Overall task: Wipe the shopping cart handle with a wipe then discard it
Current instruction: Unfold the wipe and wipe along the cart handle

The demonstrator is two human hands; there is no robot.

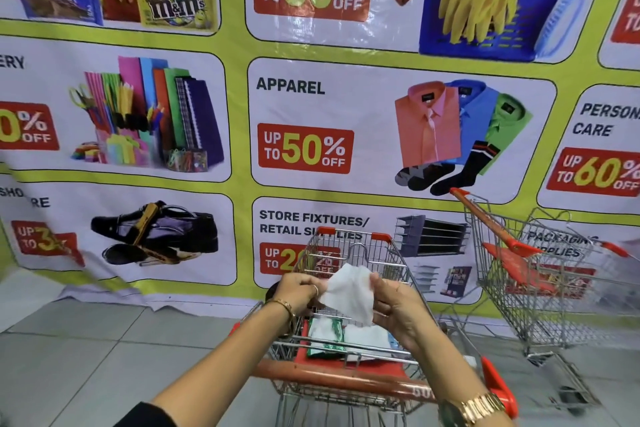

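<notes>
A white wipe point(349, 289) is stretched between my two hands, held above the basket of the shopping cart point(398, 274) in front of me. My left hand point(299, 291) pinches its left edge and my right hand point(398, 308) grips its right edge. The cart's orange handle point(332, 380) runs across below my forearms, untouched. On the cart's red child seat lies a green and white wipes pack point(325, 333) beside another white sheet point(367, 336).
A second wire cart point(540, 274) with orange trim stands at the right, close to mine. A large sale banner point(311, 114) covers the wall straight ahead. Grey floor tiles point(86, 357) stretch to the left.
</notes>
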